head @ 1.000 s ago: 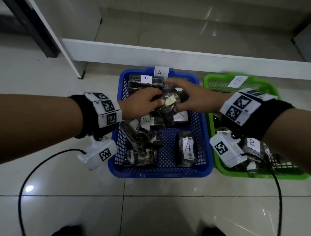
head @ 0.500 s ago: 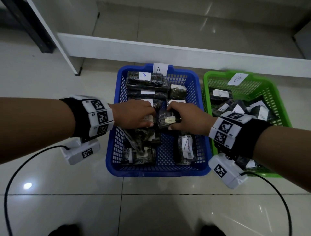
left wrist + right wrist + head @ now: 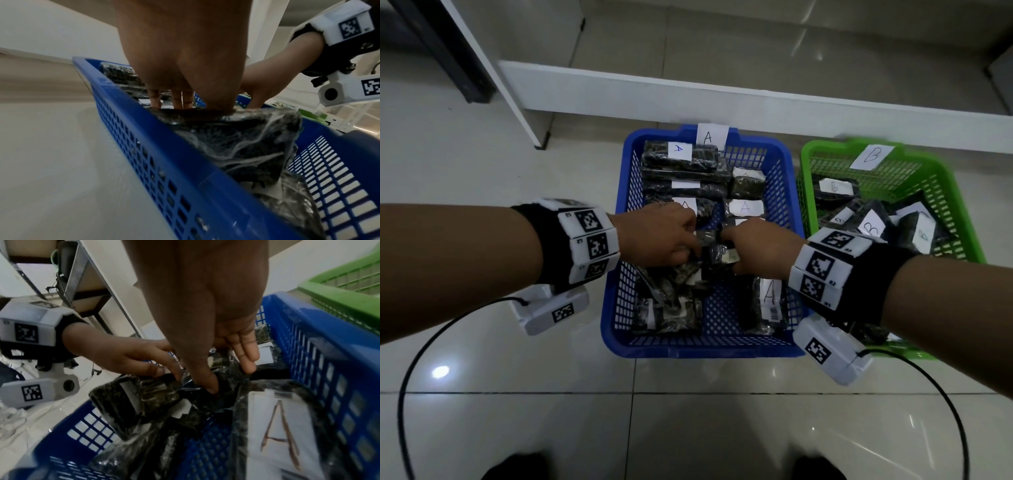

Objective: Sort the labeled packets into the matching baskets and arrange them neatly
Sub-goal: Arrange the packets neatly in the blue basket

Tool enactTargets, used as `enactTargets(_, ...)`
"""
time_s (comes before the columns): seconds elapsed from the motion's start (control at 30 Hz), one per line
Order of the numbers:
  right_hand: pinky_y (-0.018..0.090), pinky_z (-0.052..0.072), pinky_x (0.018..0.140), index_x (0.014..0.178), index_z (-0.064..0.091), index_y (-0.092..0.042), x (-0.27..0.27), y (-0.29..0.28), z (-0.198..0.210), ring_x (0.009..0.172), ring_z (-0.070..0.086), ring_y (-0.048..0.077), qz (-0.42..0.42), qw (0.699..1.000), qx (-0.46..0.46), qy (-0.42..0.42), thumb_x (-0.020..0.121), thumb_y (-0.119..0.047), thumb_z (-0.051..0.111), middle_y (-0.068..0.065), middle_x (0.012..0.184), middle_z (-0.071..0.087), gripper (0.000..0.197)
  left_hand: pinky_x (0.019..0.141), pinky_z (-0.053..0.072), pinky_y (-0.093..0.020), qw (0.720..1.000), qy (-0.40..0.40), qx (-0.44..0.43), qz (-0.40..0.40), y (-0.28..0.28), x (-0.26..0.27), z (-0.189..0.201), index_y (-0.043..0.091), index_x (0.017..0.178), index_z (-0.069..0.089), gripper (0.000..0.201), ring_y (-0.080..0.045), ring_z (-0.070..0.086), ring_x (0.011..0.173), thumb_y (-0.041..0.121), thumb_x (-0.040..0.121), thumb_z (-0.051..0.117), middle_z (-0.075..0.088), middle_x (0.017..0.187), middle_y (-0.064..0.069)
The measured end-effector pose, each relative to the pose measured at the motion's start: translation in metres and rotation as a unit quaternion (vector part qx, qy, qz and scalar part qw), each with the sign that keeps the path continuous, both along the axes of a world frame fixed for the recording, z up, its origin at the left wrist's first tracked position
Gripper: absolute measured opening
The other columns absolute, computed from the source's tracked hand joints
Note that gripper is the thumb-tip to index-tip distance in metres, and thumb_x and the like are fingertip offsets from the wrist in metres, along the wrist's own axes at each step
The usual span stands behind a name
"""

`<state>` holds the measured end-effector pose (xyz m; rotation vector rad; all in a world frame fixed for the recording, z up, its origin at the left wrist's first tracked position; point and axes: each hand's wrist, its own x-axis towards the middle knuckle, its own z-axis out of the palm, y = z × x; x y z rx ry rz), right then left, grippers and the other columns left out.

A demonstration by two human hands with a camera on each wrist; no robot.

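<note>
Packets being tidied in the blue basket

On the left, the left hand point(image 3: 666, 236) is pressed down on dark packets point(image 3: 678, 274), its grip not clear. In the middle, a small packet point(image 3: 724, 255) is pinched by the right hand point(image 3: 760, 248); it has been brought down lower into the blue basket point(image 3: 702, 346), so it is nearly placed. On the right, the green basket point(image 3: 959, 205) holds B packets.

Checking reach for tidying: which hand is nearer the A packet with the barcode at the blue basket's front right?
Right. The right hand is just behind that A packet with the barcode; the left hand is farther, across the blue basket toward its left side.
</note>
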<state>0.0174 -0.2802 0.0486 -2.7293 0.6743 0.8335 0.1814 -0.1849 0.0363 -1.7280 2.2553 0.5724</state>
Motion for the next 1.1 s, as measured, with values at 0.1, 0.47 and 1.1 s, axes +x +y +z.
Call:
enactTargets(0.1,0.035,0.049,0.071,0.117,0.055,-0.01,0.002,0.0,0.0,0.099,0.058,0.029,-0.027,1.0,-0.013,-0.01,0.086,-0.016,0.064,0.013,0.11,0.061,0.034,0.099,0.035,-0.041,0.999,-0.023,0.033,-0.013,-0.002,-0.003,0.005,0.045,0.13,0.047,0.036,-0.018,0.031,0.12,0.04,0.098,0.032,0.037,0.126,0.002)
enactTargets(0.47,0.039,0.04,0.089,0.136,0.036,-0.017,-0.005,0.002,-0.003,0.115,0.048,0.033,0.021,0.997,-0.076,0.021,0.086,-0.033,0.061,0.013,0.124,0.052,0.058,0.099,0.039,-0.047,0.994,-0.098,0.034,-0.042,0.005,-0.016,-0.002,0.03,0.132,0.038,0.058,-0.025,0.027,0.126,0.065,0.087,0.037,0.036,0.134,-0.003)
enactTargets(1.1,0.04,0.048,0.078,0.139,0.038,-0.03,-0.012,0.004,-0.007,0.115,0.044,0.031,0.119,0.992,-0.04,-0.012,0.096,-0.022,0.048,0.014,0.125,0.038,0.046,0.098,0.026,-0.065,0.961,-0.249,0.113,-0.036,-0.001,-0.05,0.001,0.032,0.138,0.043,0.067,-0.031,0.025,0.13,0.071,0.085,0.03,0.035,0.142,-0.007)
